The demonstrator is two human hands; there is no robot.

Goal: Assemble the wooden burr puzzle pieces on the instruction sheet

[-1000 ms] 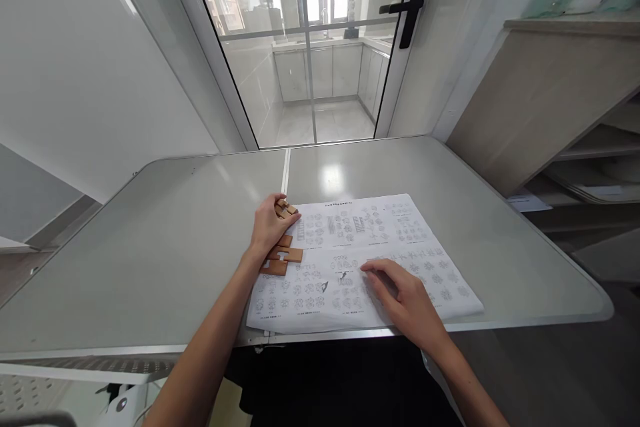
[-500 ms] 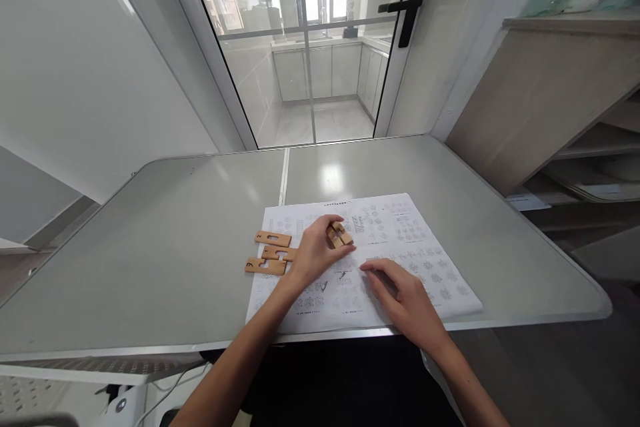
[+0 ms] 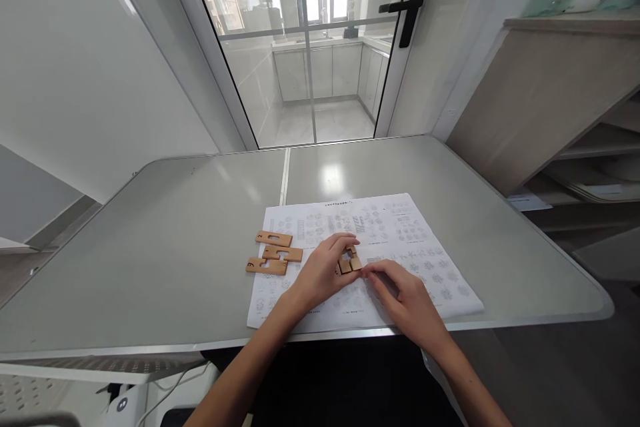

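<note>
My left hand is closed around a small block of wooden burr puzzle pieces, thumb at its near side and fingers at its far side. The pieces are notched, with a gap in the middle of their upper face. My right hand is loosely curved, thumb and fingers apart. Its fingertips are at the block's right corner, by the left thumb tip; whether they touch the wood I cannot tell. Under both hands lies a white printed diagram sheet. Left of the hands, wooden strips with cut-outs rest on the sheet's left edge.
The grey table has a metal edge at the front. Beyond it stands a glass door with a black handle. A wooden shelf unit is on the right. A cable and a white device show below the table at left.
My left hand has brought the puzzle block right and toward me, near the right fingertips. One wooden strip's right end is now uncovered. My right hand has barely moved.
</note>
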